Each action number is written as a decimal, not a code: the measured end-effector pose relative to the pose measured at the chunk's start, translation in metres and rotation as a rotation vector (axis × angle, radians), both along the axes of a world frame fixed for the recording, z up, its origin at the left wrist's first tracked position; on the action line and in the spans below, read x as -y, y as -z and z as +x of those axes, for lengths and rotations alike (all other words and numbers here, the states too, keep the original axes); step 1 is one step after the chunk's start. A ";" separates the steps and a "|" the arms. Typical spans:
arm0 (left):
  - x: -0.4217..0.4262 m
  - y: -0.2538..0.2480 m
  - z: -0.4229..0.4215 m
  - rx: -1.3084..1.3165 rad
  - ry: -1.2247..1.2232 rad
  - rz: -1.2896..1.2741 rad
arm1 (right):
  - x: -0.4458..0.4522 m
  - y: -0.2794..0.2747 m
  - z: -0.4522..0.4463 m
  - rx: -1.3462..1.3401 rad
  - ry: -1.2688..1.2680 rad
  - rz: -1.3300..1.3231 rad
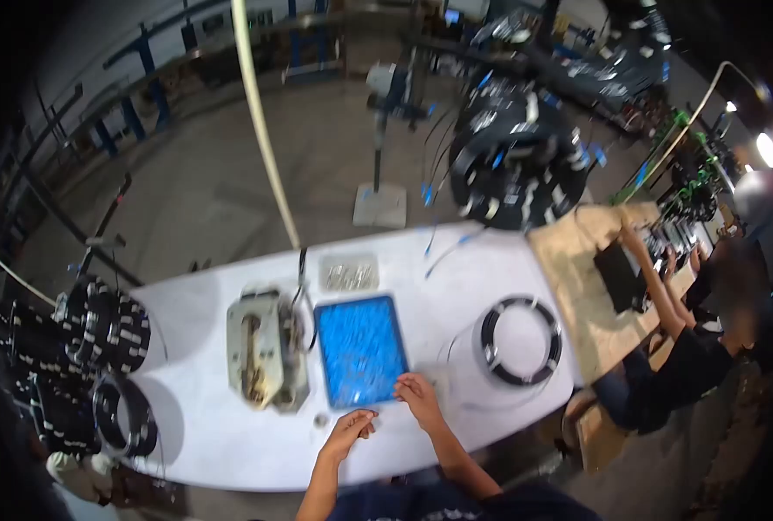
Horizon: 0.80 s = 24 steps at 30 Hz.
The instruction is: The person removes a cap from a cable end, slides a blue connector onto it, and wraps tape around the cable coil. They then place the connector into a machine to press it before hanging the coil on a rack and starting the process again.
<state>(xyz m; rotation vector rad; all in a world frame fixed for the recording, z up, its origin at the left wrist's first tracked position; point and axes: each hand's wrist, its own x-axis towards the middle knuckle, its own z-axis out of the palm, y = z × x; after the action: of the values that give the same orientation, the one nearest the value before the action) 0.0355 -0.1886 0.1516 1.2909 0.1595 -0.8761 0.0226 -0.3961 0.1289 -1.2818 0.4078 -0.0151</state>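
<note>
Near the front edge of the white table [204, 443], my left hand [350, 432] is closed with its fingertips pinched; what it holds, if anything, is too small to make out. My right hand [416, 398] is at the lower right corner of a blue tray [362, 352], its fingers bent together around something too small to name. Many small blue pieces fill the tray. A grey-green machine [260, 347] stands left of the tray, and a clear box of small metallic parts [349, 273] lies behind it.
A black cable coil [523, 340] lies on the right of the table. More coils [108, 326] are stacked at the left, and a large bundle [518, 156] hangs behind. A co-worker [681, 373] sits at the wooden table [577, 295] on the right.
</note>
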 end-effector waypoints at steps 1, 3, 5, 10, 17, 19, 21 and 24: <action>-0.035 0.013 -0.029 -0.091 0.061 -0.026 | -0.030 0.003 -0.026 -0.076 -0.066 0.023; -0.096 0.034 -0.083 -0.208 0.125 -0.075 | -0.075 0.018 -0.065 -0.164 -0.207 -0.009; -0.129 0.021 -0.103 -0.091 0.328 0.337 | -0.111 0.014 -0.102 -0.224 -0.471 -0.291; -0.216 0.046 -0.103 0.319 0.463 0.587 | -0.157 0.046 -0.140 -0.188 -0.427 -0.721; -0.271 0.043 -0.043 0.485 0.408 0.609 | -0.223 0.048 -0.055 -0.159 -0.116 -0.928; -0.273 0.043 -0.035 0.543 0.425 0.571 | -0.235 0.053 -0.036 -0.152 -0.109 -0.938; -0.265 0.045 -0.026 0.435 0.422 0.507 | -0.240 0.067 -0.025 -0.230 -0.135 -1.009; -0.240 0.055 -0.019 0.451 0.376 0.445 | -0.234 0.086 -0.019 -0.167 0.037 -0.885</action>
<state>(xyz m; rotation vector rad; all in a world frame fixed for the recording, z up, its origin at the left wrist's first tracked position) 0.0163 0.0510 0.0965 1.9455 -0.2682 -0.8656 0.0038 -0.1625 0.0429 -2.1564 0.5993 -0.1317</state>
